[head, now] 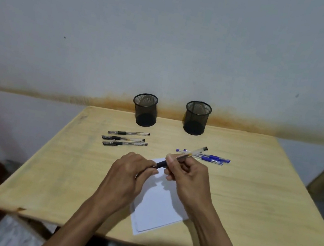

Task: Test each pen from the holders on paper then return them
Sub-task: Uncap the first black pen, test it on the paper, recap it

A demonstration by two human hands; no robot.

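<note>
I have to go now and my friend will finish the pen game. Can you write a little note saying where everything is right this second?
Left hand and right hand both grip one black pen above the paper; the left pinches its cap end.
Three black pens lie on the table before the left holder; blue pens lie before the right holder.
Both holders look empty.
No marks show on the paper's visible part.
Left: test the pens, then put them all back.
</note>
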